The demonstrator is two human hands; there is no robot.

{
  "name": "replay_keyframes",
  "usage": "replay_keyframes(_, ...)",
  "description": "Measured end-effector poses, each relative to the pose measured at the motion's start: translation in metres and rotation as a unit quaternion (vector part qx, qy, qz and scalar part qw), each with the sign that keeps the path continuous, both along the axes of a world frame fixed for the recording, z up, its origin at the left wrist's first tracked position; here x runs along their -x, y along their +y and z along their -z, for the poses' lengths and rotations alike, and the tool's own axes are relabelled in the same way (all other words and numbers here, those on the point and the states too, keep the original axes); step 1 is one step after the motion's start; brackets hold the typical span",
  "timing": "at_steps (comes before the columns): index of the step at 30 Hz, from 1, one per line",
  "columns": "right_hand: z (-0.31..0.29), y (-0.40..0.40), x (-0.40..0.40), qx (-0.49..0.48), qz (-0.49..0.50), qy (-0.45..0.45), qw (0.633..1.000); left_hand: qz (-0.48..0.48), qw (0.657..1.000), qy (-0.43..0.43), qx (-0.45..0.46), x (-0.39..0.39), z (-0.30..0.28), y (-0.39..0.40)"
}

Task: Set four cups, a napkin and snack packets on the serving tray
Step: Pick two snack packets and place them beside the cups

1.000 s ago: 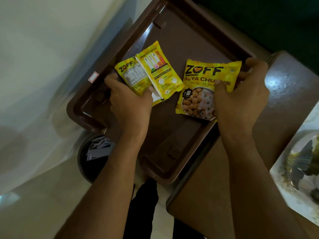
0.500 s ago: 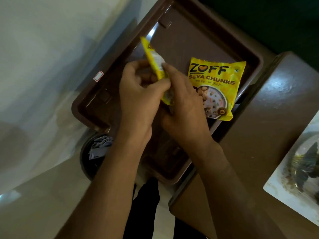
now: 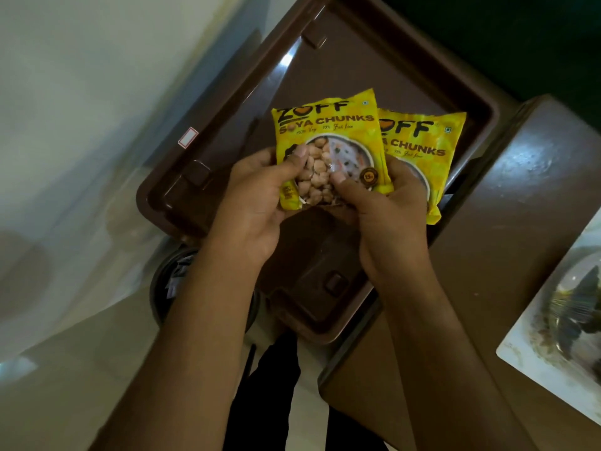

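A brown serving tray [image 3: 325, 53] lies slantwise below me, partly over a brown table. One yellow soya chunks packet [image 3: 422, 141] lies flat in the tray at the right. A second yellow soya chunks packet [image 3: 328, 125] is held face up above the tray's middle, overlapping the first. My left hand [image 3: 257, 203] pinches its lower left edge, thumb on the front. My right hand [image 3: 383, 216] pinches its lower right edge. No cups or napkin are in view.
The brown table [image 3: 536, 206] runs along the right, with a white plate [image 3: 559, 320] holding dark scraps at its right edge. A dark round bin [image 3: 169, 288] with papers sits on the pale floor under the tray's near-left corner.
Both hands turned the held packet from edge-on to face up, with its front showing, and shifted it right over the lying packet. At 1.0 s ago the right hand was laying that first packet down.
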State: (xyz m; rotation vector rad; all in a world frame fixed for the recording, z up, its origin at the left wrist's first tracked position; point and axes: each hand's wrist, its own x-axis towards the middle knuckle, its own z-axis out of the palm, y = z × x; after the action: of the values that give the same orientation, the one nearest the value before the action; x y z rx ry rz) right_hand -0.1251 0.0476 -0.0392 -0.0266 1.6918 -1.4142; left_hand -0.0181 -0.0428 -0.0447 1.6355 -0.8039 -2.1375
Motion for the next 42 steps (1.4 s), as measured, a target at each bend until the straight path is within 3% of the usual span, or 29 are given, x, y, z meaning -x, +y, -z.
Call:
replay_keyframes(2,-0.005,0.002,0.004,-0.046,-0.028,0.103,0.993,0.005,0.999,-0.034,0.033,0.001,0.005,0.002)
replay_keyframes(7,-0.023,0.012,0.022,-0.095,-0.001,0.204,0.974,-0.007,0.994,-0.058,0.091,-0.003,0.009,-0.001)
replay_keyframes(11,-0.019,0.025,0.05,-0.21,0.002,0.434,0.876,0.015,0.989,-0.089,0.118,-0.011,0.013,-0.006)
replay_keyframes(14,-0.004,0.028,0.067,-0.27,-0.103,0.472,0.833,0.047,0.98,-0.121,0.152,-0.015,0.02,-0.007)
replay_keyframes(18,0.008,0.019,0.072,-0.289,-0.17,0.475,0.814,0.079,0.974,-0.131,0.165,-0.019,0.026,-0.01)
replay_keyframes(28,0.003,0.008,0.07,-0.247,-0.133,0.404,0.871,0.109,0.967,-0.141,0.179,-0.015,0.024,-0.022)
replay_keyframes(32,0.001,0.009,0.062,-0.177,-0.097,0.359,0.911,0.097,0.972,-0.123,0.174,-0.019,0.018,-0.025)
replay_keyframes(37,-0.001,0.027,0.076,-0.064,-0.027,0.125,0.99,0.084,0.979,-0.086,0.162,-0.022,0.007,-0.02)
replay_keyframes(42,-0.003,0.056,0.097,0.002,0.023,-0.038,0.999,0.053,0.988,-0.064,0.13,-0.013,-0.01,-0.007)
